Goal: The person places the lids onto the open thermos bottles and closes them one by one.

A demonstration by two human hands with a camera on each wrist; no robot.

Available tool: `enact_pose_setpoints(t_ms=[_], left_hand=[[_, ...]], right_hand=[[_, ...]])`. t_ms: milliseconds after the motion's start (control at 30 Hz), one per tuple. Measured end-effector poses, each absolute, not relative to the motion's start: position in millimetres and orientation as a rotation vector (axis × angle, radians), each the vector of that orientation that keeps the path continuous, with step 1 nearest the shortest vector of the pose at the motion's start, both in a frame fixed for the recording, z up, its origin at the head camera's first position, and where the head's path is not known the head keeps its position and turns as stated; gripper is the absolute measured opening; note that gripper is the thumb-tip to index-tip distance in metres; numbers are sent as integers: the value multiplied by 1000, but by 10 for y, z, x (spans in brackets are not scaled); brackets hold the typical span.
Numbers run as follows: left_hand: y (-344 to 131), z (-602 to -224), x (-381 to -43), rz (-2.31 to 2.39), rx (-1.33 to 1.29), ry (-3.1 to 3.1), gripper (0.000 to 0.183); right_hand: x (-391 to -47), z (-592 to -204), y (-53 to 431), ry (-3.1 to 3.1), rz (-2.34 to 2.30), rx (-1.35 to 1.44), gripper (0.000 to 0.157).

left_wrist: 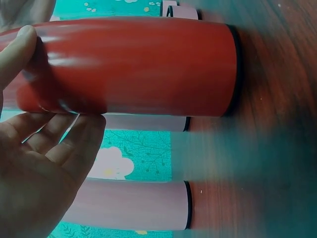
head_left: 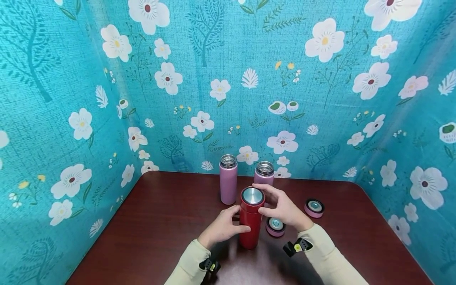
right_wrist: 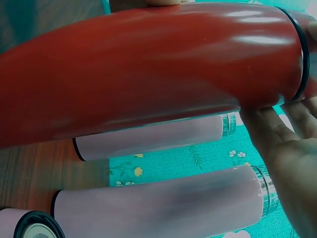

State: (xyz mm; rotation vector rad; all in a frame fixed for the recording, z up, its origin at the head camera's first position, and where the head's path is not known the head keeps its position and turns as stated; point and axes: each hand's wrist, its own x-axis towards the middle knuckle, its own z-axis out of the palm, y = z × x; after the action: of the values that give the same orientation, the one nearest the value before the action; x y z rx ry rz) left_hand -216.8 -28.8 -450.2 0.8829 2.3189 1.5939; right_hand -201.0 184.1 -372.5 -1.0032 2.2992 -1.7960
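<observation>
A red thermos flask (head_left: pixel 250 227) stands upright on the table, its lid (head_left: pixel 253 196) with a silver top in place. My left hand (head_left: pixel 223 226) holds the flask's body, thumb across the front and fingers behind it. Around the lid end, my right hand (head_left: pixel 279 205) grips from the other side; part of its fingers is hidden. In the left wrist view the left thumb (left_wrist: pixel 20 52) presses on the red surface. A dark seam (right_wrist: pixel 303 54) between lid and body shows in the right wrist view.
Behind the flask stand two lidless pink flasks, one to the left (head_left: pixel 228 184) and one to the right (head_left: pixel 264 174), partly hidden. One pink lid (head_left: pixel 275 227) lies near the right hand, another (head_left: pixel 314 208) farther right. Floral cloth (head_left: pixel 213 99) walls the table's back and sides.
</observation>
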Motion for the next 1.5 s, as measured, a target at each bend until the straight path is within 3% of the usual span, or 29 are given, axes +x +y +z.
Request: enact_pose_setpoints(t_ms=[267, 700, 1133, 1500], left_hand=[[-295, -4194, -1978, 1588, 873, 2327, 45], [-330, -4524, -2199, 1696, 837, 2102, 52], [-311, -4592, -2211, 1656, 876, 2228, 51], [-310, -4580, -2226, 1631, 829, 2226, 50]], right_hand=[[-1980, -3759, 1812, 2336, -1861, -945, 56], [-1973, -3690, 1825, 2264, -1787, -1130, 61], [-1958, -3709, 1819, 2375, -1815, -900, 58], [-2004, -3757, 1837, 2312, -1835, -983, 59]])
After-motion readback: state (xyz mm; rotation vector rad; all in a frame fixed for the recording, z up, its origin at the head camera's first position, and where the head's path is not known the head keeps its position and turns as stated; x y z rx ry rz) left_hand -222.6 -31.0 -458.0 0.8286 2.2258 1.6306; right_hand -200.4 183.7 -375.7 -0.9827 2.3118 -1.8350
